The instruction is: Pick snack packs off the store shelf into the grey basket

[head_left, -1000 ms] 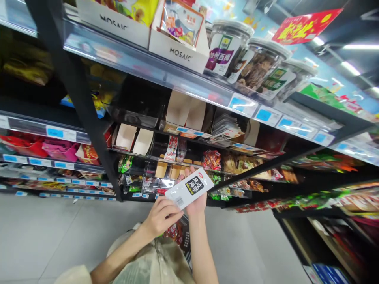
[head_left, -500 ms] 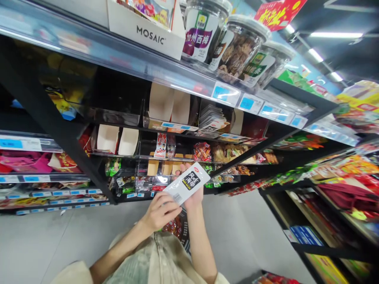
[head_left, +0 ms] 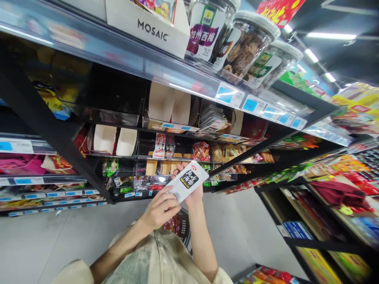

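Note:
A white snack packet (head_left: 189,181) with a black label, a red logo and Chinese lettering is held tilted in front of the shelves. My left hand (head_left: 161,207) has its fingers closed on the packet's lower left end. My right hand (head_left: 195,195) grips the packet from behind and along its right side, with fingertips showing past its upper left edge. The packet hides much of that hand. Similar pale packets (head_left: 213,117) stand in a row in a clear shelf bin beyond my hands.
Close above, an upper shelf carries clear plastic jars (head_left: 247,45) and a white MOSAIC box (head_left: 148,29). Black diagonal posts (head_left: 56,122) cross the view. Bagged snacks (head_left: 201,151) lie lower down. A round dark container (head_left: 186,228) stands below my hands, and another rack (head_left: 296,246) is at the right.
My view has shifted slightly, bringing more of the lower right goods and the round container into sight. Both hands keep hold of the packet, which has barely moved.

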{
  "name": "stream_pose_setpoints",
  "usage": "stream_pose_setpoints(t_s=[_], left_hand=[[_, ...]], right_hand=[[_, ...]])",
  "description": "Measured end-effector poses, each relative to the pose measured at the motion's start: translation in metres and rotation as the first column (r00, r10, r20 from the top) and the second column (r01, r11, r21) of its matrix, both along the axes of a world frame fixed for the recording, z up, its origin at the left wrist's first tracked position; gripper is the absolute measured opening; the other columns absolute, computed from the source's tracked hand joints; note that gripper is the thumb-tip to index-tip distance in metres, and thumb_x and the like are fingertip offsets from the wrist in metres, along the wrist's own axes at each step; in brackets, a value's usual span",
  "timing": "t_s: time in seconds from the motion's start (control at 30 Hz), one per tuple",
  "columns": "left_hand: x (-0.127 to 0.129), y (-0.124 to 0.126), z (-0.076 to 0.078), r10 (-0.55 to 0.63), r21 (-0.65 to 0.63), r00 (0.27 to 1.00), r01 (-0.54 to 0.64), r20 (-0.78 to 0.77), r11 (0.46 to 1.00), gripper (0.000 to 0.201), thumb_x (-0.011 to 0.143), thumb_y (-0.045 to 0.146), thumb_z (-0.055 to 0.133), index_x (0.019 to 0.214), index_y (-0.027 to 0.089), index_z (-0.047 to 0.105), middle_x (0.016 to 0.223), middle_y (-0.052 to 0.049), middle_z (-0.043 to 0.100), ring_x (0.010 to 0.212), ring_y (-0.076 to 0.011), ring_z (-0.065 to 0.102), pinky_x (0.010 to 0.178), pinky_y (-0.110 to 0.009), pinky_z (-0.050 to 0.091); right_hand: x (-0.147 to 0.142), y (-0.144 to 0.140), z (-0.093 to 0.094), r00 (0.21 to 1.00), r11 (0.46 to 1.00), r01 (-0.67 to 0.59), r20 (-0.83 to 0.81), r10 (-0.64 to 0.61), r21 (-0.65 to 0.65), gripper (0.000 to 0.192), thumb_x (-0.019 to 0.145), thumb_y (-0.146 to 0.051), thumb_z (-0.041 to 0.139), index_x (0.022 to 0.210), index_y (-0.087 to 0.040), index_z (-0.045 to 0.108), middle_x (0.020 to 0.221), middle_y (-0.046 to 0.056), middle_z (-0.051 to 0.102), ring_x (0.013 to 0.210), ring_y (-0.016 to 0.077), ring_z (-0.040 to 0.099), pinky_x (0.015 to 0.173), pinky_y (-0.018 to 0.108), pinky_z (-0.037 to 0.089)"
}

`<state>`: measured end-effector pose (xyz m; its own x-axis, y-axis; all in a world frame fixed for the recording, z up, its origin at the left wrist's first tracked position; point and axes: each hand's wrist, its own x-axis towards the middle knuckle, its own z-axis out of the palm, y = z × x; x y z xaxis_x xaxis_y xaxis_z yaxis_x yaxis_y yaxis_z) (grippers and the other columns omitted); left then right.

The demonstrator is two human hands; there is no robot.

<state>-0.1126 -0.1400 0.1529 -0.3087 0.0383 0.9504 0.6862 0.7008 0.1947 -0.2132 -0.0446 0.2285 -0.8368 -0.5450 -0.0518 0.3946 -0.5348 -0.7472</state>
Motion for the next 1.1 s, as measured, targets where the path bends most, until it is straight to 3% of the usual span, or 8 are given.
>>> stream_pose_setpoints(t_s=[0.3,0.43,0.67,0.73,0.8,0.9,1.0,1.1], left_hand=[[0.000,0.008,-0.014,-0.152,0.155,0.987,0.143,0.048,0.977,0.029,0.089,-0.003,0.064,0.110,0.015,0.071,0.095,-0.005,0.068,0.098,-0.0179,0.064,0.104,-0.047,0.057],[0.004,0.011,-0.015,-0.034,0.326,0.995,0.000,0.097,0.945,0.037,0.087,-0.007,0.063,0.116,0.015,0.070,0.097,-0.006,0.062,0.096,-0.0151,0.065,0.087,-0.027,0.059],[0.014,-0.001,-0.019,0.003,0.405,0.959,-0.122,0.282,0.906,0.019,0.094,0.005,0.063,0.105,0.019,0.069,0.100,-0.005,0.064,0.089,-0.0117,0.068,0.081,-0.020,0.058],[0.019,-0.007,-0.023,-0.030,0.424,0.946,-0.117,0.324,0.898,0.018,0.095,0.006,0.060,0.101,0.020,0.069,0.099,-0.005,0.065,0.090,-0.0118,0.068,0.081,-0.019,0.057],[0.025,-0.012,-0.030,-0.055,0.429,0.928,-0.117,0.367,0.896,0.017,0.096,0.007,0.059,0.097,0.020,0.069,0.097,-0.004,0.066,0.091,-0.0115,0.068,0.082,-0.019,0.056],[0.034,-0.017,-0.046,-0.103,0.419,0.898,-0.096,0.427,0.903,0.018,0.097,0.008,0.056,0.093,0.020,0.069,0.096,-0.003,0.067,0.090,-0.0098,0.068,0.083,-0.016,0.054],[0.043,-0.017,-0.064,-0.129,0.379,0.876,-0.065,0.465,0.923,0.021,0.098,0.008,0.052,0.093,0.020,0.068,0.098,-0.003,0.067,0.091,-0.0088,0.068,0.085,-0.015,0.052],[0.051,-0.014,-0.077,-0.129,0.301,0.848,-0.038,0.514,0.953,0.023,0.100,0.009,0.049,0.093,0.021,0.067,0.100,-0.003,0.067,0.093,-0.0092,0.067,0.087,-0.015,0.051]], right_hand=[[-0.009,0.018,-0.014,0.999,0.999,-0.006,-0.053,0.009,0.045,0.030,0.080,-0.044,0.076,0.103,-0.023,0.075,0.096,0.005,0.076,0.079,0.0191,0.066,0.075,0.032,0.056],[-0.019,0.033,-0.021,0.991,0.985,-0.010,-0.130,0.032,0.174,0.035,0.077,-0.040,0.084,0.107,-0.025,0.076,0.085,0.002,0.073,0.074,0.0161,0.065,0.069,0.027,0.053],[-0.039,0.075,-0.004,0.875,0.868,-0.036,-0.403,0.267,0.496,0.022,0.071,-0.031,0.091,0.084,-0.017,0.080,0.082,0.005,0.075,0.066,0.0139,0.064,0.063,0.025,0.055],[-0.051,0.095,0.005,0.862,0.881,0.092,-0.480,0.162,0.463,0.021,0.069,-0.031,0.092,0.075,-0.016,0.079,0.074,0.004,0.073,0.060,0.0126,0.062,0.056,0.024,0.054],[-0.069,0.116,0.018,0.827,0.886,0.343,-0.547,-0.128,0.311,0.025,0.066,-0.033,0.094,0.072,-0.016,0.076,0.072,0.002,0.071,0.059,0.0116,0.063,0.055,0.023,0.056],[-0.102,0.142,0.045,0.625,0.730,0.682,-0.541,-0.563,0.029,0.035,0.061,-0.035,0.097,0.079,-0.017,0.074,0.078,0.001,0.072,0.068,0.0106,0.068,0.068,0.024,0.062],[-0.135,0.147,0.076,0.410,0.589,0.791,-0.574,-0.709,-0.163,0.045,0.059,-0.036,0.098,0.090,-0.014,0.073,0.089,0.003,0.074,0.084,0.0138,0.071,0.093,0.036,0.063],[-0.164,0.132,0.098,0.282,0.539,0.806,-0.644,-0.711,-0.242,0.048,0.057,-0.037,0.098,0.087,-0.012,0.071,0.090,0.004,0.074,0.086,0.0189,0.073,0.104,0.053,0.058]])
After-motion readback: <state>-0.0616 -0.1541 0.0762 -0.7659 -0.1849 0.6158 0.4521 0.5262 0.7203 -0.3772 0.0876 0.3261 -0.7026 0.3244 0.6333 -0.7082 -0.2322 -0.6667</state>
